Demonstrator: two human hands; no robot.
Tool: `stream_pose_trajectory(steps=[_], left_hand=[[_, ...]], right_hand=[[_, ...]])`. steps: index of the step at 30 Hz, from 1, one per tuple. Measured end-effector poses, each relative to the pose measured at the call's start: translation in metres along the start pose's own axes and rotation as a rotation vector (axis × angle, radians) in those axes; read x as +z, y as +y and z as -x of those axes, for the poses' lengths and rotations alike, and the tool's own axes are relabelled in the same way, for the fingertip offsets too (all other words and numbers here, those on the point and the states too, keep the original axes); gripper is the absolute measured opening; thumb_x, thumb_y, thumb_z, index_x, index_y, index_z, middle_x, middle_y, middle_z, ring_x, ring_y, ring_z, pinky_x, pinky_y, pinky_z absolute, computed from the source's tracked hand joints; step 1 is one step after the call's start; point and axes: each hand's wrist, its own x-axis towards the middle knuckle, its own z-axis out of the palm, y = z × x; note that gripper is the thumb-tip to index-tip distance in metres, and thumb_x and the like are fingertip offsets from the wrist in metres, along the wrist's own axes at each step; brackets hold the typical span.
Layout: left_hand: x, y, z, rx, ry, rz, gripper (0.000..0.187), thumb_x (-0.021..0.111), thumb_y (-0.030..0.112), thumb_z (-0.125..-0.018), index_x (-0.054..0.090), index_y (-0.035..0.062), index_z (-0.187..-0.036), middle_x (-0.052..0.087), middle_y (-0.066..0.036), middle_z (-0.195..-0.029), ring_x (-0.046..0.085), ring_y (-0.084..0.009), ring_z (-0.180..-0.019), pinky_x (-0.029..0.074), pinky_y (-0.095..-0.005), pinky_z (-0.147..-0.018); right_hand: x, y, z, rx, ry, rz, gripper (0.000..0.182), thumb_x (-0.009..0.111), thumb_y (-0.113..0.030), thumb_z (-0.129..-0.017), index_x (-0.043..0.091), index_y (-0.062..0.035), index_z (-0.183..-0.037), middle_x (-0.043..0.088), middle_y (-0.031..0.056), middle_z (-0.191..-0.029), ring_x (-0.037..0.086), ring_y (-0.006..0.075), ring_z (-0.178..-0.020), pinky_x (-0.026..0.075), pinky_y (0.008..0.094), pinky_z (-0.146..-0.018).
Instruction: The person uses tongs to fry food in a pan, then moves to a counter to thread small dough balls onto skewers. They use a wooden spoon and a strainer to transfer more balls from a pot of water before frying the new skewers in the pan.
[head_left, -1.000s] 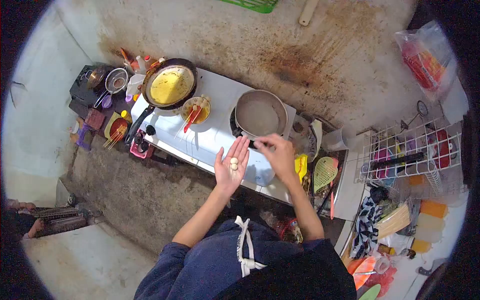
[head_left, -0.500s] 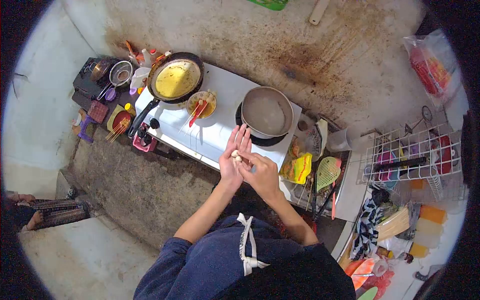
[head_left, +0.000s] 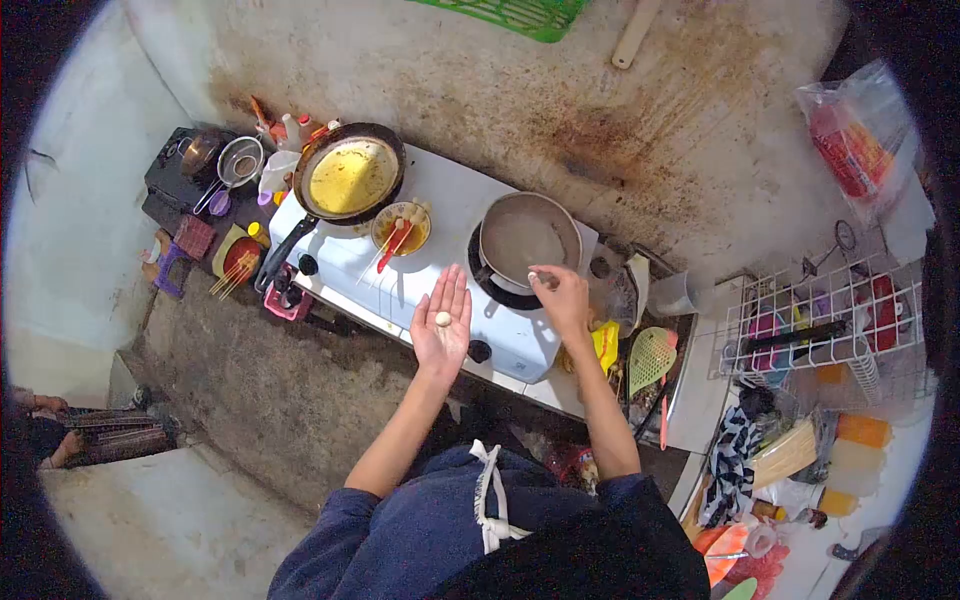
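My left hand is held palm up with its fingers stretched out, in front of the stove. A small pale dough ball rests on that open palm. My right hand is at the front right rim of the pot, fingertips pinched on a second small pale ball. Cloudy liquid fills the pot, which stands on the right burner. To its left, a patterned bowl holds brown liquid and several skewers with pale balls and red handles or pieces.
A frying pan with yellow oil sits on the left burner of the white stove. Right of the stove are a green slotted spoon, a yellow packet and a wire rack. Another person's hand shows at far left.
My hands have separated. The right hand has gone right and forward to the pot's rim with one ball, while the left moved slightly left, leaving one ball on its palm. The view has shifted slightly.
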Motion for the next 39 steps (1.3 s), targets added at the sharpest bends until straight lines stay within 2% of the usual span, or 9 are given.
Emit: stream_pose_trajectory(steps=[3, 9, 13, 15, 19, 23, 26, 32, 39], left_hand=[[-0.001, 0.003, -0.001, -0.003, -0.005, -0.02, 0.046, 0.027, 0.024, -0.088, 0.031, -0.0006, -0.127, 0.033, -0.011, -0.133, 0.031, -0.0202, -0.124, 0.025, -0.0321, -0.102], [0.006, 0.002, 0.003, -0.08, -0.053, -0.013, 0.05, 0.029, 0.028, -0.088, 0.027, -0.0006, -0.129, 0.028, -0.011, -0.136, 0.027, -0.021, -0.126, 0.025, -0.0326, -0.102], [0.009, -0.008, 0.007, -0.106, -0.12, -0.049, 0.052, 0.028, 0.03, -0.088, 0.025, -0.0005, -0.13, 0.025, -0.011, -0.138, 0.023, -0.0213, -0.128, 0.022, -0.0334, -0.103], [0.014, -0.011, 0.01, -0.095, -0.127, -0.127, 0.053, 0.027, 0.032, -0.088, 0.024, -0.0005, -0.13, 0.024, -0.011, -0.138, 0.022, -0.0214, -0.128, 0.021, -0.0334, -0.103], [0.014, -0.015, 0.011, -0.095, -0.163, -0.22, 0.055, 0.024, 0.035, -0.088, 0.022, 0.0017, -0.132, 0.024, -0.011, -0.138, 0.021, -0.0215, -0.128, 0.018, -0.0335, -0.104], [0.01, -0.012, 0.012, -0.13, -0.145, -0.192, 0.053, 0.025, 0.034, -0.088, 0.023, 0.0044, -0.132, 0.025, -0.009, -0.138, 0.021, -0.0209, -0.128, 0.02, -0.0354, -0.103], [0.008, -0.004, 0.01, -0.105, -0.062, -0.081, 0.049, 0.026, 0.033, -0.088, 0.026, 0.008, -0.131, 0.027, -0.005, -0.137, 0.024, -0.0191, -0.127, 0.025, -0.0381, -0.101], [0.004, 0.016, 0.01, -0.105, -0.065, -0.088, 0.047, 0.025, 0.03, -0.089, 0.026, 0.0093, -0.132, 0.027, -0.003, -0.138, 0.026, -0.017, -0.126, 0.025, -0.0369, -0.101], [0.011, 0.004, 0.025, -0.22, -0.003, -0.3, 0.047, 0.028, 0.026, -0.088, 0.027, 0.0104, -0.132, 0.029, -0.003, -0.136, 0.029, -0.0168, -0.125, 0.025, -0.0342, -0.101]], right_hand=[[-0.002, 0.005, -0.006, 0.029, 0.002, 0.019, 0.017, 0.061, -0.014, -0.072, 0.066, -0.0097, -0.087, 0.062, 0.0119, -0.077, 0.059, 0.0235, -0.062, 0.047, 0.0304, -0.061], [-0.015, -0.042, 0.027, -0.121, 0.004, -0.279, 0.019, 0.061, -0.011, -0.071, 0.064, -0.0057, -0.088, 0.062, 0.0113, -0.087, 0.06, 0.0225, -0.07, 0.047, 0.0296, -0.066], [-0.005, -0.079, 0.055, -0.181, -0.083, -0.315, 0.019, 0.064, -0.011, -0.07, 0.065, -0.0049, -0.087, 0.063, 0.0092, -0.084, 0.059, 0.0196, -0.072, 0.046, 0.0283, -0.068], [0.005, -0.08, 0.058, -0.432, -0.085, -0.217, 0.024, 0.063, -0.011, -0.068, 0.062, -0.0071, -0.092, 0.061, 0.0074, -0.093, 0.058, 0.022, -0.078, 0.046, 0.0304, -0.072], [0.014, -0.077, 0.063, -0.456, -0.105, -0.167, 0.025, 0.064, -0.01, -0.067, 0.063, -0.0083, -0.092, 0.062, 0.0063, -0.089, 0.057, 0.0216, -0.077, 0.046, 0.0309, -0.071], [0.007, -0.073, 0.06, -0.406, -0.14, -0.218, 0.026, 0.064, -0.014, -0.068, 0.062, -0.0082, -0.094, 0.062, 0.0078, -0.087, 0.057, 0.0217, -0.075, 0.046, 0.0314, -0.069], [0.0, -0.055, 0.042, -0.072, -0.097, -0.452, 0.028, 0.064, -0.022, -0.072, 0.061, -0.0074, -0.096, 0.062, 0.01, -0.085, 0.058, 0.0233, -0.073, 0.046, 0.0316, -0.068], [0.004, 0.01, 0.004, -0.032, -0.019, -0.007, 0.024, 0.062, -0.021, -0.073, 0.062, -0.0083, -0.094, 0.062, 0.0124, -0.086, 0.059, 0.0268, -0.08, 0.045, 0.034, -0.073], [-0.023, -0.003, 0.028, 0.031, 0.19, -0.154, 0.019, 0.062, -0.019, -0.075, 0.064, -0.0059, -0.089, 0.063, 0.0114, -0.086, 0.059, 0.0233, -0.081, 0.044, 0.0309, -0.075]])
